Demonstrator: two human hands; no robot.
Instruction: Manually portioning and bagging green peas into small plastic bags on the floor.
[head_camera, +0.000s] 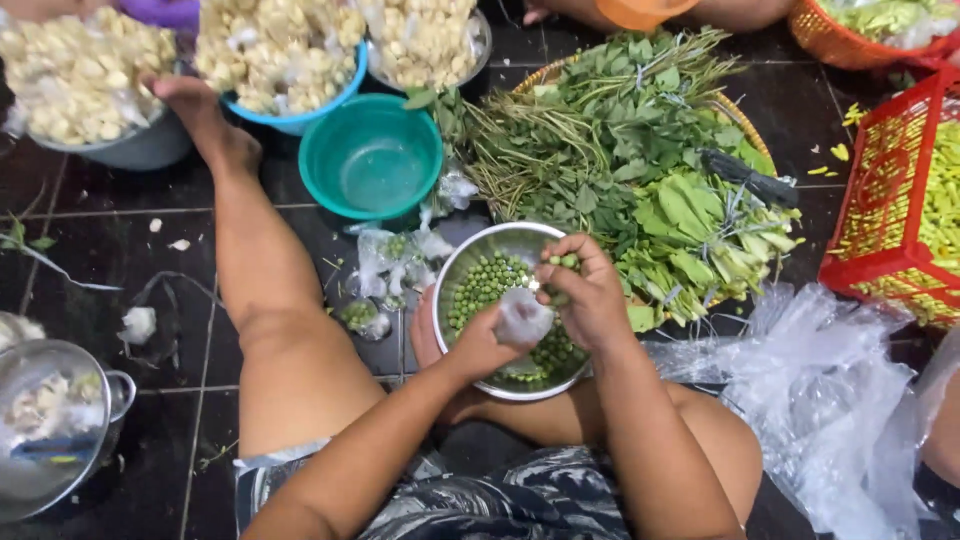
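A steel bowl (462, 262) of small green peas rests between my legs on the dark tiled floor. Over it, my left hand (487, 343) pinches a small clear plastic bag (524, 318). My right hand (585, 292) is cupped around a handful of peas (563, 262) right beside the bag's mouth. Both hands hover above the bowl's near half.
An empty teal bowl (371, 157) stands beyond. Small filled pea bags (392, 262) lie left of the steel bowl. A woven tray of leafy greens (640, 150) sits to the right, red baskets (890, 200) further right, clear plastic bags (820, 380) near right, tubs of pale cloves (280, 50) at the top.
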